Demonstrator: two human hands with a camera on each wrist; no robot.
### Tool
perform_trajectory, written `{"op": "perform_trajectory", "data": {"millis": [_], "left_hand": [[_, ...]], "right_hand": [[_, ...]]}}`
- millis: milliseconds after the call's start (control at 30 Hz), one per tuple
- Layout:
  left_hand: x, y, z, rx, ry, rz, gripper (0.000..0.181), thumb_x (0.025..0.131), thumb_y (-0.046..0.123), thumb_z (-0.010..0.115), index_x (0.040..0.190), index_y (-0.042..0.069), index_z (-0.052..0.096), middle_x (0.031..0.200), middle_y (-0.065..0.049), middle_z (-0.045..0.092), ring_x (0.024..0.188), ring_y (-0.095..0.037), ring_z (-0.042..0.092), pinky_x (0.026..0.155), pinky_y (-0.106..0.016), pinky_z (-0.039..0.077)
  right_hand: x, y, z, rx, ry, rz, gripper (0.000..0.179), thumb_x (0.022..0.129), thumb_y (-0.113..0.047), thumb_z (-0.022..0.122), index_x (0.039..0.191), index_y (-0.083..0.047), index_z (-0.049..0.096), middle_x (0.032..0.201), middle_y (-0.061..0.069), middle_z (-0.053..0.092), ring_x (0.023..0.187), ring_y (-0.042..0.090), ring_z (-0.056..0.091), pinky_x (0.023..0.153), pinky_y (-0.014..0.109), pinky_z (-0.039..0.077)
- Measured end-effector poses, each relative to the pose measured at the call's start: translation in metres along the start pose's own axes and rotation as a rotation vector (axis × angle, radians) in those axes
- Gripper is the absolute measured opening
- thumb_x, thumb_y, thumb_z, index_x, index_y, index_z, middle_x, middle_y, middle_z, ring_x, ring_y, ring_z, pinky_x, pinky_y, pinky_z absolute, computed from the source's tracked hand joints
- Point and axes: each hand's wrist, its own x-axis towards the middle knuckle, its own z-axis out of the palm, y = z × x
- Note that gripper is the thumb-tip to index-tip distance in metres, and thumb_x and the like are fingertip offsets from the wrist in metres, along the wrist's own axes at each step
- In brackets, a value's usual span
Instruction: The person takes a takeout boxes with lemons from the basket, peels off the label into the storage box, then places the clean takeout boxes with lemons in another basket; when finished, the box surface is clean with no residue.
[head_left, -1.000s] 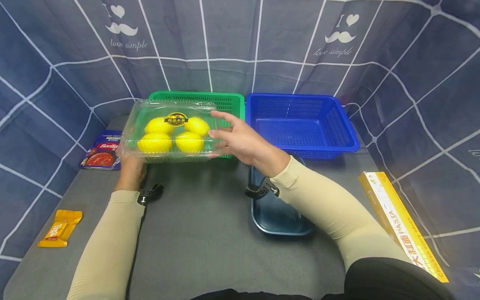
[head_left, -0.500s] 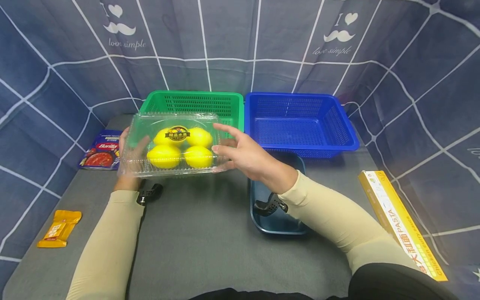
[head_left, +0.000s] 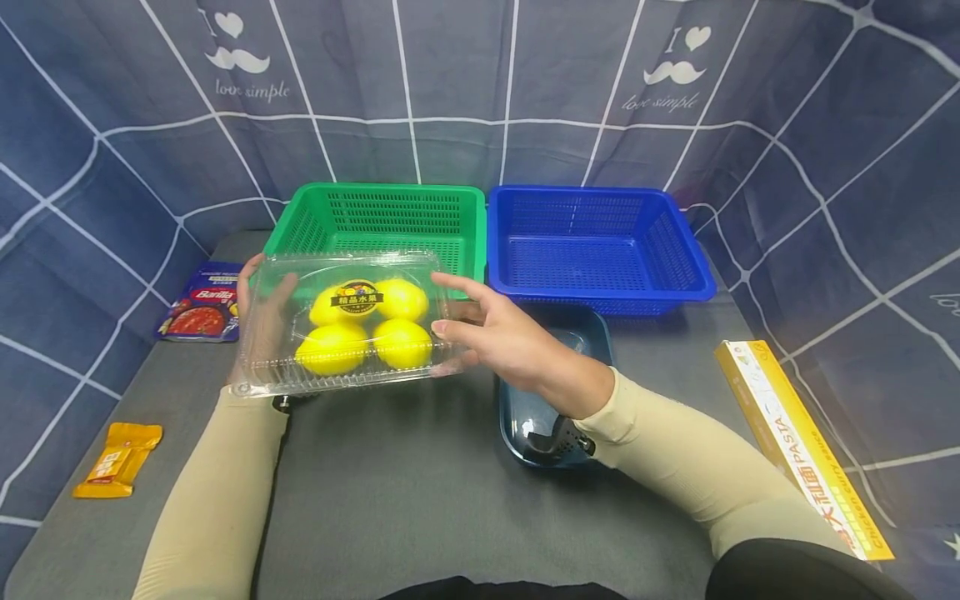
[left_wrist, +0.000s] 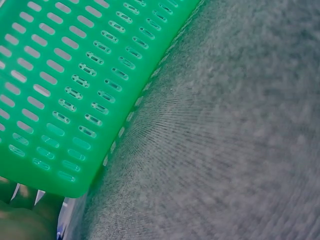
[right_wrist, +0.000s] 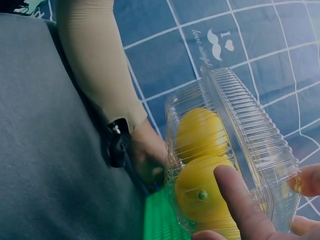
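A clear plastic fruit box (head_left: 357, 297) with a dark label on its lid holds several yellow lemons (head_left: 330, 348). It is held up in front of the green basket (head_left: 408, 202), its lid tipped toward me. My left hand (head_left: 264, 329) grips the box's left end from behind and shows through the plastic. At the other end, my right hand (head_left: 513, 337) holds the box between thumb and fingers. The right wrist view shows the box (right_wrist: 235, 115) end-on, with my right thumb (right_wrist: 237, 195) on its near side. Green basket wall (left_wrist: 70, 70) fills much of the left wrist view.
A blue basket (head_left: 686, 287) stands beside the green one, with a dark blue tray (head_left: 525, 417) in front. At left lie a Barilla pouch (head_left: 202, 304) and an orange packet (head_left: 117, 460). A long yellow pasta box (head_left: 806, 450) lies at right.
Both hands have brought the box of lemons toward me and down, from over the green basket to in front of it. More of the basket's inside now shows.
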Motion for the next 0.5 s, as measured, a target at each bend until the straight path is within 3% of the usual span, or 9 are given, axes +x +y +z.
{"op": "perform_trajectory", "data": {"millis": [133, 367, 500], "left_hand": [[0.013, -0.017, -0.009, -0.093, -0.048, 0.039, 0.073, 0.102, 0.021, 0.071, 0.161, 0.022, 0.028, 0.146, -0.005, 0.046, 0.125, -0.020, 0.052, 0.095, -0.024, 0.050], [0.043, -0.043, -0.028, -0.061, -0.052, 0.101, 0.073, 0.097, 0.021, 0.077, 0.157, 0.024, 0.034, 0.153, -0.014, 0.042, 0.129, -0.022, 0.052, 0.098, -0.025, 0.051], [0.062, -0.054, -0.041, -0.093, -0.067, 0.111, 0.070, 0.096, 0.014, 0.079, 0.155, 0.023, 0.040, 0.149, -0.014, 0.044, 0.126, -0.020, 0.053, 0.097, -0.023, 0.051]], "right_hand": [[-0.007, 0.004, 0.000, -0.028, 0.006, 0.004, 0.071, 0.103, 0.002, 0.064, 0.164, -0.023, 0.038, 0.154, 0.021, 0.043, 0.120, 0.039, 0.064, 0.080, 0.056, 0.060], [-0.018, 0.012, -0.003, -0.173, 0.029, 0.018, 0.070, 0.102, -0.007, 0.069, 0.163, -0.025, 0.039, 0.159, 0.020, 0.041, 0.123, 0.037, 0.062, 0.085, 0.048, 0.061], [-0.024, 0.017, -0.004, -0.233, 0.041, 0.022, 0.070, 0.102, -0.009, 0.071, 0.163, -0.026, 0.041, 0.157, 0.018, 0.044, 0.116, 0.035, 0.066, 0.080, 0.043, 0.061]]}}
